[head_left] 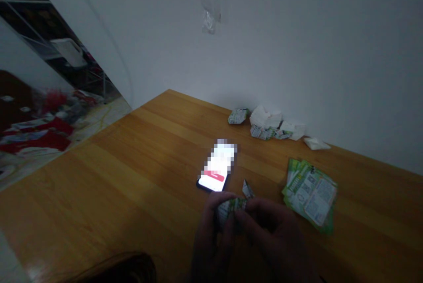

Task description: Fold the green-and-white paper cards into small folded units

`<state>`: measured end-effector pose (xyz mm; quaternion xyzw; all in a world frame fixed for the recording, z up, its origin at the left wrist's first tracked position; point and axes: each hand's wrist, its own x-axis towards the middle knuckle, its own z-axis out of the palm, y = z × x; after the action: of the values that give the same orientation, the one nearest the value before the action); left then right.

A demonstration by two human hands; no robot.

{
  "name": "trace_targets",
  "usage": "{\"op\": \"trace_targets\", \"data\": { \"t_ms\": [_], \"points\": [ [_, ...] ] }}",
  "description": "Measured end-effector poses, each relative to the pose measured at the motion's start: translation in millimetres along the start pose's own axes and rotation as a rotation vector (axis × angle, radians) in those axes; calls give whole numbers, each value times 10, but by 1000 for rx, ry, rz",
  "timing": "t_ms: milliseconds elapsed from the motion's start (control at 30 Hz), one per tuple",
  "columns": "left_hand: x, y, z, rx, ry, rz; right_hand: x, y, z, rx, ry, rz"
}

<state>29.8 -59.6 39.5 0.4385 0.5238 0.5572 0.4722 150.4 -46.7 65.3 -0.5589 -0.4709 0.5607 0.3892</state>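
Note:
Between my two hands is a small folded piece of printed paper (224,209), green and white with dark text. My left hand (213,236) grips its left side, thumb on the near face. My right hand (276,234) pinches the right edge between thumb and fingers. A pointed paper flap (247,189) shows just beyond my right fingers; whether it joins the held piece I cannot tell. Just past my left hand lies a phone (216,166) with its screen lit. To the right rests a fanned stack of green printed leaflets (312,195).
Along the wall on the wooden table (148,142) sit a folded paper piece (238,116), a cluster of folded papers (265,119) and a white folded piece (316,143). A clear plastic bag (209,1) hangs on the wall. Dark hair (132,267) shows at the bottom edge.

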Motion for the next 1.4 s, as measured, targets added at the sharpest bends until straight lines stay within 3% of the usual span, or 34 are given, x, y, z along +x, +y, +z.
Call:
{"op": "trace_targets", "data": {
  "t_ms": [533,1400],
  "points": [
    [-9,-14,11,-5,-17,-42,11,-9,0,55,-3,3],
    [-59,-19,32,-37,74,-48,-48,-96,48,-4,60,68]
  ]
}}
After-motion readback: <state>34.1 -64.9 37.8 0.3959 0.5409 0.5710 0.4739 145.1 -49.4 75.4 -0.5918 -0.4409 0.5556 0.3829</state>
